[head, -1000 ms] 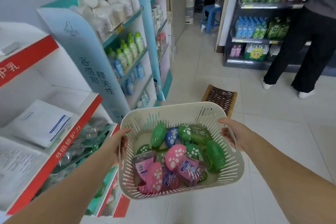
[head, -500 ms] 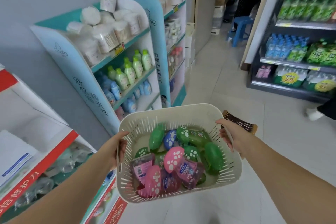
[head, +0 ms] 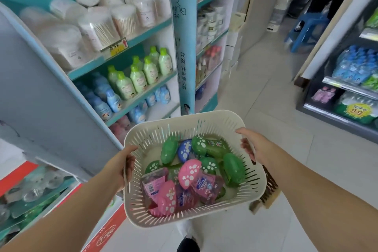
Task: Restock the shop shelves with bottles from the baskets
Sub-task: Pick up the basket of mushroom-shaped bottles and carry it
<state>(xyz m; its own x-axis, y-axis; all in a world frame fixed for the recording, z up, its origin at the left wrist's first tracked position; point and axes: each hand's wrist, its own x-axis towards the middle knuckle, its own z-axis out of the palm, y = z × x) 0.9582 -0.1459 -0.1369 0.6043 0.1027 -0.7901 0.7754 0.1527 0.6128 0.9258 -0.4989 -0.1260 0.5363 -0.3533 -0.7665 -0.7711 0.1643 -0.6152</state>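
A shop aisle with a pale tiled floor (head: 266, 98), teal-edged display shelves (head: 147, 32) on the left and a drinks rack (head: 343, 87) at far right. A person holds a cream slotted basket (head: 180, 118) out in front, the left hand (head: 124, 161) curled round its left rim and the right hand (head: 251, 145) clamped over the right rim, a two-sided grip that likely keeps the load level. Inside lie green, blue and pink bottles (head: 190, 172), loosely heaped, none yet shelved. Green-capped lotion bottles (head: 141, 75) stand in rows on the left shelves just beyond the basket, apparently the restocking point.
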